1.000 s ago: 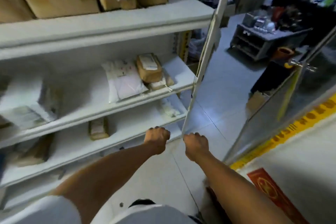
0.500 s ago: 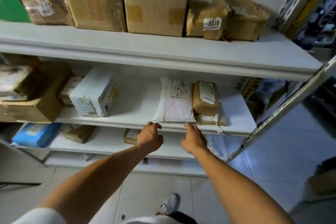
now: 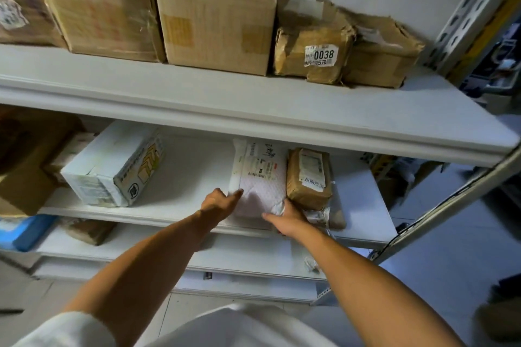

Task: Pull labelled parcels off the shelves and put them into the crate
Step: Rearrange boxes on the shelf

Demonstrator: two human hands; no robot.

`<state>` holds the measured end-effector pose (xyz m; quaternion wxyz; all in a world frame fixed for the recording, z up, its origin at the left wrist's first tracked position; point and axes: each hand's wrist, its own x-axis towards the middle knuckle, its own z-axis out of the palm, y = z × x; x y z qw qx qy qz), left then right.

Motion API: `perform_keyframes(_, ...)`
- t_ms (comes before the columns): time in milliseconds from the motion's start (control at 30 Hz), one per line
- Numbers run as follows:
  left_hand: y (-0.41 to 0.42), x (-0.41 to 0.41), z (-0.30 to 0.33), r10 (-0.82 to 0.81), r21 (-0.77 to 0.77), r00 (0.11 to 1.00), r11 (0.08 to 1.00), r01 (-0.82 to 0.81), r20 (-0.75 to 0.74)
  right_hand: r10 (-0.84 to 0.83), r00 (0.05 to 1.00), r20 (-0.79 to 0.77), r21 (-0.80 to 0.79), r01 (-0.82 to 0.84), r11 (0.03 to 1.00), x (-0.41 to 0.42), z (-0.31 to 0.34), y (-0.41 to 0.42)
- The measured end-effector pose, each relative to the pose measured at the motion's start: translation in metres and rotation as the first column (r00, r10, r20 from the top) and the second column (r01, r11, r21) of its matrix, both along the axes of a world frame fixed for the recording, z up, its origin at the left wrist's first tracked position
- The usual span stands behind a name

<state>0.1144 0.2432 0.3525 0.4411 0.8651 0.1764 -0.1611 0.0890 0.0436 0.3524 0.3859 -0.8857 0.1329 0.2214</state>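
Observation:
A white padded mailer [image 3: 258,175] with a printed label lies flat on the middle shelf [image 3: 180,205]. My left hand [image 3: 218,203] touches its near left corner, thumb on top. My right hand [image 3: 287,217] holds its near right corner, where the wrapping crumples under my fingers. A brown taped parcel [image 3: 308,177] with a white label sits right against the mailer's right side. A smaller flat packet [image 3: 329,217] lies under and in front of that brown parcel. No crate is in view.
A white carton [image 3: 112,166] and brown boxes [image 3: 25,166] stand on the middle shelf's left. The top shelf [image 3: 253,98] holds several cardboard boxes, one labelled 0038 [image 3: 313,56]. A blue package [image 3: 25,231] lies lower left. A slanted metal upright [image 3: 451,205] borders the right.
Both hands have reached forward from the shelf's front edge onto the white mailer and now grip its near corners. The view has moved closer to the shelves.

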Motion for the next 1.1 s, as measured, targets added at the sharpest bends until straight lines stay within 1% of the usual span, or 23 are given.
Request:
perform_keyframes(33, 0.002, 0.004, 0.0, -0.011, -0.048, 0.999, 0.999, 0.009, -0.031, -0.043, 0.999, -0.02, 0.037, 0.044, 0.998, 0.003, -0.001, -0.001)
perform_keyframes(67, 0.006, 0.007, -0.001, -0.036, -0.131, 0.997, 0.991, 0.026, -0.074, -0.078, 0.996, -0.032, 0.055, 0.079, 0.995, 0.005, 0.0, -0.002)
perform_keyframes(133, 0.013, 0.007, -0.007, -0.103, -0.253, 0.987, 0.965, 0.07, -0.122, -0.119, 0.992, -0.039, 0.099, 0.123, 0.987, 0.003, -0.003, -0.008)
perform_keyframes(200, 0.017, -0.001, -0.013, -0.134, -0.328, 0.981, 0.941, 0.081, -0.143, -0.134, 0.99, -0.05, 0.156, 0.14, 0.978, -0.003, -0.005, -0.015)
perform_keyframes(267, 0.017, -0.007, -0.016, -0.16, -0.402, 0.972, 0.912, 0.079, -0.173, -0.125, 0.99, -0.059, 0.175, 0.133, 0.976, -0.012, -0.009, -0.02)
perform_keyframes(367, 0.014, -0.013, -0.017, -0.168, -0.563, 0.966, 0.826, 0.029, -0.197, -0.175, 0.981, -0.08, 0.241, 0.189, 0.952, -0.03, -0.02, -0.025)
perform_keyframes(433, 0.01, -0.022, -0.015, -0.152, -0.685, 0.962, 0.727, -0.046, -0.225, -0.253, 0.963, -0.088, 0.277, 0.268, 0.923, -0.042, -0.029, -0.022)
perform_keyframes(467, 0.009, -0.03, -0.013, -0.152, -0.722, 0.96, 0.689, -0.069, -0.236, -0.298, 0.95, -0.091, 0.282, 0.311, 0.908, -0.05, -0.032, -0.02)
perform_keyframes(567, 0.006, -0.05, -0.015, -0.143, -0.765, 0.962, 0.637, -0.091, -0.233, -0.409, 0.906, -0.107, 0.329, 0.42, 0.846, -0.082, -0.032, -0.011)
perform_keyframes(633, 0.008, -0.064, -0.017, -0.133, -0.781, 0.966, 0.618, -0.093, -0.22, -0.467, 0.866, -0.18, 0.425, 0.496, 0.757, -0.104, -0.038, -0.007)
perform_keyframes(667, 0.009, -0.075, -0.015, -0.133, -0.782, 0.966, 0.616, -0.094, -0.221, -0.501, 0.836, -0.223, 0.498, 0.54, 0.679, -0.115, -0.041, -0.006)
perform_keyframes(700, 0.008, -0.087, -0.016, -0.122, -0.784, 0.966, 0.612, -0.109, -0.229, -0.541, 0.799, -0.261, 0.576, 0.579, 0.577, -0.126, -0.043, -0.004)
perform_keyframes(733, 0.008, -0.1, -0.016, -0.106, -0.782, 0.966, 0.61, -0.125, -0.238, -0.594, 0.743, -0.307, 0.642, 0.623, 0.447, -0.137, -0.049, -0.003)
perform_keyframes(800, 0.004, -0.128, -0.017, -0.075, -0.777, 0.966, 0.611, -0.151, -0.247, -0.688, 0.61, -0.392, 0.705, 0.68, 0.201, -0.162, -0.055, 0.006)
perform_keyframes(833, 0.001, -0.141, -0.018, -0.07, -0.787, 0.968, 0.597, -0.155, -0.243, -0.704, 0.568, -0.426, 0.722, 0.683, 0.114, -0.176, -0.056, 0.014)
perform_keyframes(867, -0.003, -0.157, -0.019, -0.068, -0.805, 0.971, 0.574, -0.151, -0.23, -0.705, 0.549, -0.449, 0.738, 0.673, 0.054, -0.188, -0.055, 0.023)
perform_keyframes(900, -0.006, -0.176, -0.019, -0.075, -0.826, 0.974, 0.547, -0.139, -0.213, -0.706, 0.541, -0.456, 0.751, 0.66, 0.021, -0.201, -0.052, 0.032)
perform_keyframes(967, -0.01, -0.209, -0.018, -0.112, -0.85, 0.976, 0.516, -0.104, -0.187, -0.727, 0.524, -0.445, 0.758, 0.652, 0.006, -0.224, -0.05, 0.046)
perform_keyframes(1033, -0.009, -0.237, -0.015, -0.165, -0.837, 0.973, 0.546, -0.047, -0.162, -0.758, 0.476, -0.446, 0.76, 0.648, -0.041, -0.251, -0.05, 0.05)
perform_keyframes(1100, -0.005, -0.263, -0.013, -0.243, -0.798, 0.96, 0.602, 0.035, -0.141, -0.793, 0.436, -0.425, 0.747, 0.664, -0.035, -0.283, -0.047, 0.048)
